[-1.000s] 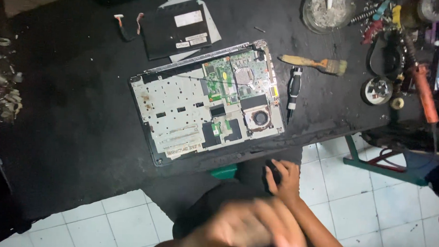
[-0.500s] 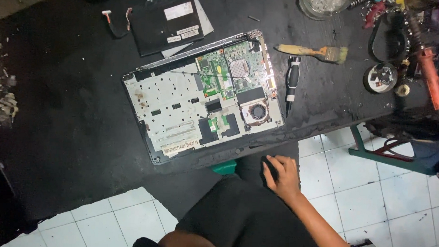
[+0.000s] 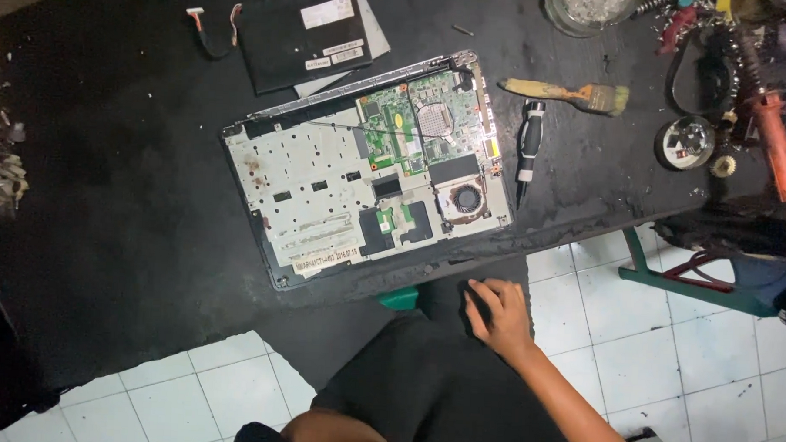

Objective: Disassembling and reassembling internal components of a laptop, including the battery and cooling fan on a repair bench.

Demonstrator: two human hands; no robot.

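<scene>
I see one right hand [image 3: 497, 319], fingers loosely curled on nothing, below one opened laptop [image 3: 369, 163], one screwdriver [image 3: 528, 153], one brush [image 3: 565, 94] on the surface [image 3: 105, 237]

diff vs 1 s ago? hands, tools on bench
A blurred hand that crossed the bottom of the view is gone. The right hand stayed on the dark-clad knee, holding nothing. The left hand is out of view. The opened laptop, screwdriver and brush lie where they did; only the camera shifted.
</scene>
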